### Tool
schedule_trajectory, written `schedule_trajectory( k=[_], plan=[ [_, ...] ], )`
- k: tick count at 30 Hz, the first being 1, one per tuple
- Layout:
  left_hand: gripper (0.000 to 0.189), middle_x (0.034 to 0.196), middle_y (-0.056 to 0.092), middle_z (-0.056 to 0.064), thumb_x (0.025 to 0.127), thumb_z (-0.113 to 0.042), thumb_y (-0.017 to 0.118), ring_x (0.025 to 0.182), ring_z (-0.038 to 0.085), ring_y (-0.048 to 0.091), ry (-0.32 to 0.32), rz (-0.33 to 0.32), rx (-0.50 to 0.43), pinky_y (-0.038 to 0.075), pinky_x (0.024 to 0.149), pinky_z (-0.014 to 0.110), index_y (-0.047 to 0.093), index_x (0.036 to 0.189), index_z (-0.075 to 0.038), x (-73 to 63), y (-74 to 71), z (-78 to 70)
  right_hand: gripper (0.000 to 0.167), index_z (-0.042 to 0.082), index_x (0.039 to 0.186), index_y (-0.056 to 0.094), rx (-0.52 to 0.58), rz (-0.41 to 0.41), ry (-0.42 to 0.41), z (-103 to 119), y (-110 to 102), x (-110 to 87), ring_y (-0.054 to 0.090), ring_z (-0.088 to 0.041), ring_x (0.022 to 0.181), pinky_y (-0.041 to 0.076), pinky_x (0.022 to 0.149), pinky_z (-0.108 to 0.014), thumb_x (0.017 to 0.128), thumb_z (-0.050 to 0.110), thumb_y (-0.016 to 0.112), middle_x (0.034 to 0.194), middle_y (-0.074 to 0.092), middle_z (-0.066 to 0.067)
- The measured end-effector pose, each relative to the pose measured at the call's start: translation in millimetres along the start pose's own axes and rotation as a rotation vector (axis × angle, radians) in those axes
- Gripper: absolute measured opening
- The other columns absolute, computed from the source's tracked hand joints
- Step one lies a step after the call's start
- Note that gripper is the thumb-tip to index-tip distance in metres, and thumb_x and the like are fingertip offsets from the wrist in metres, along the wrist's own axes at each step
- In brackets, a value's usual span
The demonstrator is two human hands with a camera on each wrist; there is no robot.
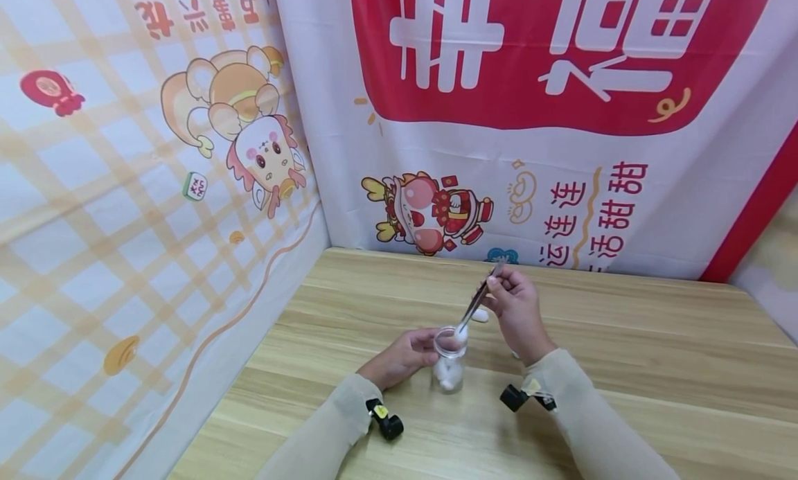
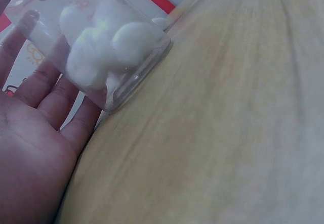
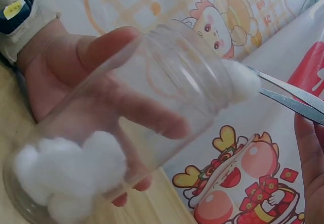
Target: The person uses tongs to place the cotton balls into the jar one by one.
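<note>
A clear jar point(image 1: 457, 376) with a threaded neck stands upright on the wooden table, several white cotton balls point(image 3: 68, 173) lying at its bottom. My left hand point(image 1: 399, 359) holds the jar from the left, thumb on one side and fingers round the back. Above and to the right, my right hand point(image 1: 519, 314) pinches metal tweezers point(image 1: 477, 298), which slant down to the left. Between the tweezer tips is one cotton ball point(image 3: 245, 82), right at the jar's open mouth. Only part of the right hand shows in the right wrist view.
Another cotton ball point(image 1: 480, 315) lies on the table point(image 1: 654, 369) behind the jar, close to the right hand. A small white piece point(image 1: 515, 354) peeks out beside the right wrist. Printed cloth point(image 1: 337, 161) hangs along the table's back and left sides.
</note>
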State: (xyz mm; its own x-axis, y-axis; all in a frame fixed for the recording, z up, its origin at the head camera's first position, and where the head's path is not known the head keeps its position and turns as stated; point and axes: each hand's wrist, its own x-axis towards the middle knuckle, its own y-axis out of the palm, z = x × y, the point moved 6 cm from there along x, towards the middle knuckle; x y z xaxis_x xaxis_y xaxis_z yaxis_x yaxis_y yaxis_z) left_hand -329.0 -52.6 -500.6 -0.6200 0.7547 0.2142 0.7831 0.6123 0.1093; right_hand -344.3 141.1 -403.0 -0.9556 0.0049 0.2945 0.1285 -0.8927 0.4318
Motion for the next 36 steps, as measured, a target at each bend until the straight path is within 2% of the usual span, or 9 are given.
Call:
schedule_trajectory(
  k=[6, 12, 18, 24, 29, 36],
  plan=[
    [0.072, 0.140, 0.053, 0.013, 0.086, -0.036, 0.073, 0.134, 0.026, 0.042, -0.022, -0.017, -0.003, 0.031, 0.112, 0.038, 0.046, 0.141, 0.002, 0.0, -1.9, 1.0, 0.012, 0.002, 0.105, 0.054, -0.026, 0.029, 0.018, -8.8, 11.9, -2.7, 0.063, -0.019, 0.083, 0.058, 0.077, -0.036, 0.097, 0.008, 0.060, 0.089, 0.059, -0.008],
    [0.070, 0.135, 0.057, 0.015, 0.088, -0.037, 0.070, 0.133, 0.028, 0.044, -0.016, -0.003, 0.014, 0.031, 0.111, 0.039, 0.045, 0.142, 0.000, 0.0, -1.0, 0.3, 0.012, 0.002, 0.107, 0.055, -0.059, 0.060, 0.015, -14.2, 18.4, -5.4, 0.063, -0.019, 0.084, 0.058, 0.078, -0.037, 0.097, 0.008, 0.059, 0.091, 0.058, -0.009],
    [0.069, 0.135, 0.057, 0.014, 0.088, -0.038, 0.070, 0.134, 0.028, 0.042, -0.019, 0.005, 0.022, 0.030, 0.112, 0.039, 0.047, 0.141, -0.002, 0.9, -0.2, 0.3, 0.012, 0.001, 0.106, 0.054, -0.068, 0.035, 0.010, -12.2, 13.8, -4.2, 0.063, -0.019, 0.084, 0.057, 0.079, -0.039, 0.097, 0.007, 0.059, 0.091, 0.059, -0.009],
    [0.068, 0.135, 0.056, 0.015, 0.088, -0.036, 0.070, 0.134, 0.028, 0.042, -0.013, 0.008, 0.019, 0.030, 0.112, 0.039, 0.046, 0.141, -0.001, 1.1, -0.6, 0.0, 0.020, 0.002, 0.110, 0.052, -0.076, 0.035, 0.021, -4.7, 8.3, -1.5, 0.062, -0.020, 0.089, 0.056, 0.082, -0.039, 0.097, 0.014, 0.061, 0.095, 0.058, -0.008],
    [0.068, 0.135, 0.057, 0.014, 0.089, -0.035, 0.070, 0.134, 0.028, 0.043, -0.012, 0.009, 0.007, 0.031, 0.112, 0.039, 0.045, 0.142, -0.001, 0.6, -0.9, 0.1, 0.029, -0.007, 0.113, 0.046, -0.059, 0.057, 0.016, 0.8, 8.0, 0.0, 0.062, -0.023, 0.092, 0.056, 0.084, -0.040, 0.098, 0.014, 0.059, 0.098, 0.058, -0.010],
    [0.068, 0.135, 0.057, 0.014, 0.090, -0.033, 0.069, 0.134, 0.029, 0.043, 0.007, 0.023, 0.004, 0.031, 0.111, 0.040, 0.043, 0.144, -0.002, 0.6, 1.0, -0.6, 0.023, -0.003, 0.111, 0.046, -0.009, 0.030, 0.008, 8.0, 4.5, 1.9, 0.063, -0.023, 0.093, 0.055, 0.085, -0.042, 0.098, 0.011, 0.059, 0.099, 0.060, -0.009]
  ],
)
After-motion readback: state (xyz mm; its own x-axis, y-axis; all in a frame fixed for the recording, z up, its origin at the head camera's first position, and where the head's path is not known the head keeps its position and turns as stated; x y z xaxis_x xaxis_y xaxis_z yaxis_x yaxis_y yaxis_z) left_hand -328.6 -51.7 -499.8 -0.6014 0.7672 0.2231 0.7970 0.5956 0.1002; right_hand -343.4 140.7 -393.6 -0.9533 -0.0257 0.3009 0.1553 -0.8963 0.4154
